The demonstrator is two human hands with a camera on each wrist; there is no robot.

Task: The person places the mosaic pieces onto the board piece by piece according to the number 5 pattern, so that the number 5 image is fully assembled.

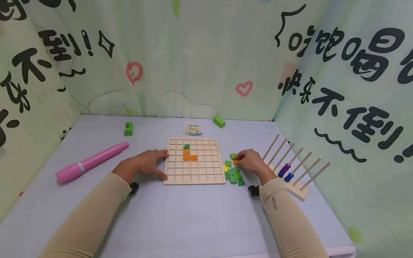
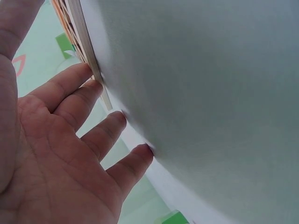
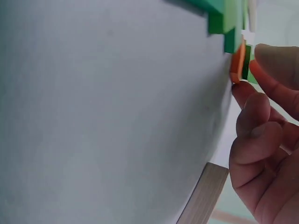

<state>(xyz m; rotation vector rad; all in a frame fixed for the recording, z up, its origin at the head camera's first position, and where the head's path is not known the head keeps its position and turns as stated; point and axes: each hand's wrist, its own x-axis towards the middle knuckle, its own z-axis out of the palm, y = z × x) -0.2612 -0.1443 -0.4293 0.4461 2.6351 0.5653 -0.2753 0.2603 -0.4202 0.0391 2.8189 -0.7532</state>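
1. While my left hand lay flat against the left edge of the wooden grid board, fingers straight and spread with the tips touching its rim, my right hand pinched a small orange tile between thumb and fingertip.
2. The orange tile was a thin square, bright orange, held just right of the board at the top of the loose pile; in the right wrist view it stood on edge against the table, touching green pieces.
3. The board was pale wood cut into square cells. It held three orange tiles in an L shape near the middle, with a green quarter-round piece directly above them.
4. The pile of green tiles lay between the board and my right hand, with one yellow tile at its left side.
5. To the right of my hand stood a wooden rod rack carrying purple and blue beads, close beside my wrist.
6. Behind the board lay a small pattern card, a green block and a notched green block.
7. A pink marker rested well left of the board.
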